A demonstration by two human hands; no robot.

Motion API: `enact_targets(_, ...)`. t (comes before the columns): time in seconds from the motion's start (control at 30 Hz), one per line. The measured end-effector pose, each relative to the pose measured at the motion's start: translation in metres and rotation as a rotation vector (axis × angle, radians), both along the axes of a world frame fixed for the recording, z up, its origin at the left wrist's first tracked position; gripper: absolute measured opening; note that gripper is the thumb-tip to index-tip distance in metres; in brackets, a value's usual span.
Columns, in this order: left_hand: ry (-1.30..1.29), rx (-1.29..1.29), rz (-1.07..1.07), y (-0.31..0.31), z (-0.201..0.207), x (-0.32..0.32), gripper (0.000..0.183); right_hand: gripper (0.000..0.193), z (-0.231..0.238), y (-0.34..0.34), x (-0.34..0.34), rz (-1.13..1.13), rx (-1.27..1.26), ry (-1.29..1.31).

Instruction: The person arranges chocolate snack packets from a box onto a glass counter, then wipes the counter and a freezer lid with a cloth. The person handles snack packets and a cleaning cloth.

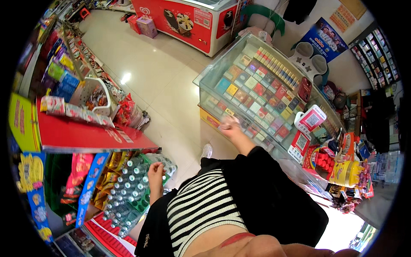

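My right hand (pixel 231 124) reaches out to the front edge of a glass display counter (pixel 198 80). Its fingers are closed and slightly blurred, with something small and pale at them that I cannot make out. Under the counter's glass lie several rows of small coloured boxes (pixel 258 89). My left hand (pixel 156 173) hangs at my left side, loosely curled with fingers a little apart and nothing visible in it. Beside it stand several clear bottles with pale caps (pixel 130 182), packed close together.
A red chest freezer (pixel 184 23) stands at the far side. Shelves of packaged snacks (pixel 64 73) line the left, with a white basket (pixel 108 96) and a red ledge (pixel 85 135). On the counter's right stand code signs (pixel 311 118) and a yellow-lidded jar (pixel 346 172). Tiled floor (pixel 171 64) runs between.
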State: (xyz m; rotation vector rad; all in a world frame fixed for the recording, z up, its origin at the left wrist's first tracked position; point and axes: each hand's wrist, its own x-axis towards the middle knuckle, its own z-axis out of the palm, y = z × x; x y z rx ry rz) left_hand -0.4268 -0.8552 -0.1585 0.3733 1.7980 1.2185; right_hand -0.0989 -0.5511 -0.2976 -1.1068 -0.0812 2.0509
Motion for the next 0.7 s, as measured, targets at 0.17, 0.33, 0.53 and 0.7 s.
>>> enact_targets(0.17, 0.089, 0.062, -0.218, 0.077, 0.009, -0.006, 0.015, 0.029, 0.14, 0.016, -0.126, 0.316, 0.097, 0.298)
enact_targets(0.33, 0.053, 0.0, -0.367, 0.125, -0.005, -0.031, 0.015, 0.051, 0.224, 0.036, -0.08, 0.279, 1.106, -0.463)
enact_targets(0.53, 0.122, -0.1, -0.553, 0.235, -0.007, -0.052, 0.018, 0.055, 0.24, 0.056, -0.019, 0.657, 1.401, -1.661)
enact_targets(0.7, 0.121, 0.052, -0.824, 0.35, -0.015, -0.048, 0.018, 0.053, 0.19, 0.099, -0.054, 0.59, 1.219, -1.82)
